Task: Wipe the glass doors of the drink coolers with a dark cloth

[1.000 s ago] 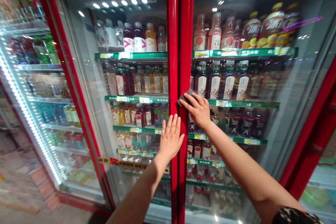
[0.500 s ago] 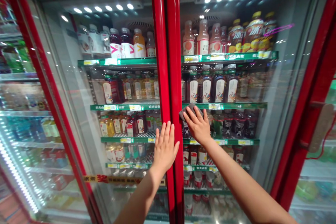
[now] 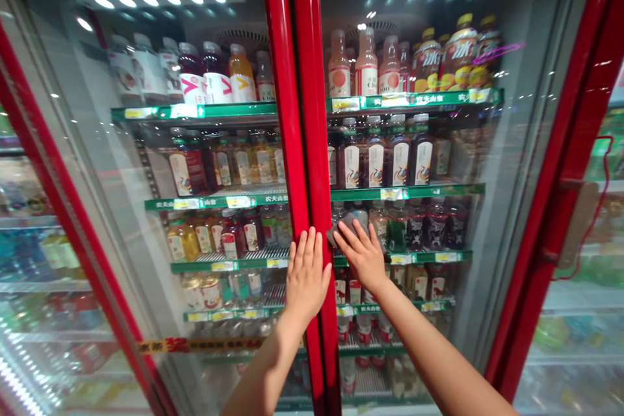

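A dark grey cloth [image 3: 335, 234] lies against the glass of the right cooler door, pressed under the fingers of my right hand [image 3: 361, 253]. That hand is spread, its fingers over the cloth, just right of the red door frame [image 3: 319, 143]. My left hand [image 3: 307, 276] rests flat on the red frame where the two doors meet, fingers stretched upward, with no object in it. Bottles in rows show behind the glass.
Green-edged shelves [image 3: 414, 192] hold several drinks inside the cooler. A grey handle [image 3: 578, 226] with a red cord [image 3: 606, 175] is at the right. A yellow strip [image 3: 195, 344] crosses the left door low down. More lit shelves stand at both sides.
My right hand and the cloth have moved down the glass, relative to the shelves behind. My left hand stays on the frame. The view has shifted slightly, so the cooler appears farther left.
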Tool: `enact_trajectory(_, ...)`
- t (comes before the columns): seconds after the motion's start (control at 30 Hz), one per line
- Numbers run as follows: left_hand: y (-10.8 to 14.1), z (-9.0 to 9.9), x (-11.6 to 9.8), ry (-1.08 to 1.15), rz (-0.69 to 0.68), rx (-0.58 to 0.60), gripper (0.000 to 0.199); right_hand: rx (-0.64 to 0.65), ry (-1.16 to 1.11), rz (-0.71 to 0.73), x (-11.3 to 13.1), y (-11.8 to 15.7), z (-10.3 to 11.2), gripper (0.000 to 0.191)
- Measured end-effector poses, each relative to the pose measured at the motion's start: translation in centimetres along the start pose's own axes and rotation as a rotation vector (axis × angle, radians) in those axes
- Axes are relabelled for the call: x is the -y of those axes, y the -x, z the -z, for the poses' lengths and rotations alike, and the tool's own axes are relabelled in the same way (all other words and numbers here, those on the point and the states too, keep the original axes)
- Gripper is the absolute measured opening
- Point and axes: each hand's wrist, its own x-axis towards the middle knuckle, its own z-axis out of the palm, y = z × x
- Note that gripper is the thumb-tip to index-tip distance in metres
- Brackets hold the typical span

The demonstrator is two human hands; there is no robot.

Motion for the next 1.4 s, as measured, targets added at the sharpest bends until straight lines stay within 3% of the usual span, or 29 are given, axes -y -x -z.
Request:
enact_trajectory(0.1,0.0,-0.6,-0.1,0.021,0.01,0.011,0.079,-0.017,-0.024,-0.147,1.0,-2.7,0.0,0.057)
enact_trajectory(0.17,0.0,-1.0,-0.1,0.038,0.011,0.012,0.079,0.002,-0.05,-0.214,2.0,-2.9,-0.1,0.063)
enact_trajectory(0.3,0.2,-1.6,-0.1,0.062,0.023,0.014,0.077,0.002,-0.113,-0.216,3.2,0.6,-0.6,0.072)
enact_trajectory(0.43,0.2,-2.1,-0.3,0.061,0.049,-0.007,0.077,-0.171,-0.166,-0.214,3.7,4.3,-1.4,0.07)
enact_trajectory(0.57,0.2,-2.5,-0.5,0.027,0.066,-0.046,0.077,-0.193,-0.146,-0.214,4.0,3.8,-1.7,0.056)
enact_trajectory(0.7,0.2,-2.7,-0.4,-0.001,0.062,-0.065,0.078,-0.168,-0.132,-0.125,2.1,0.2,-1.0,0.051)
enact_trajectory(0.8,0.2,-2.9,-0.5,-0.003,0.066,-0.067,0.079,-0.17,-0.099,-0.162,-0.6,-1.3,-0.2,0.058)
enact_trajectory(0.9,0.2,-2.9,-0.6,-0.001,0.074,-0.063,0.08,-0.218,-0.037,-0.283,-2.1,0.2,0.1,0.07)
enact_trajectory(0.97,0.2,-2.9,-0.8,0.001,0.076,-0.06,0.08,-0.234,-0.005,-0.34,-1.7,2.1,-0.2,0.076)
enact_trajectory(1.07,0.1,-2.7,-1.0,-0.009,0.071,-0.055,0.081,-0.164,-0.002,-0.262,-0.1,3.7,-0.7,0.074)
enact_trajectory(1.13,0.0,-2.4,-1.0,-0.015,0.062,-0.052,0.081,-0.089,-0.021,-0.111,0.2,3.0,-0.8,0.067)
enact_trajectory(1.23,-0.2,-1.8,-1.1,-0.019,0.045,-0.051,0.083,-0.038,-0.026,0.026,-1.7,0.6,-0.1,0.06)
enact_trajectory(1.3,-0.4,-1.4,-1.1,-0.02,0.027,-0.046,0.083,-0.053,-0.006,-0.006,-3.6,-0.2,0.6,0.064)
enact_trajectory(1.4,-0.2,-0.8,-1.1,-0.016,0.011,-0.017,0.082,-0.109,0.023,-0.18,-4.9,0.9,1.1,0.074)
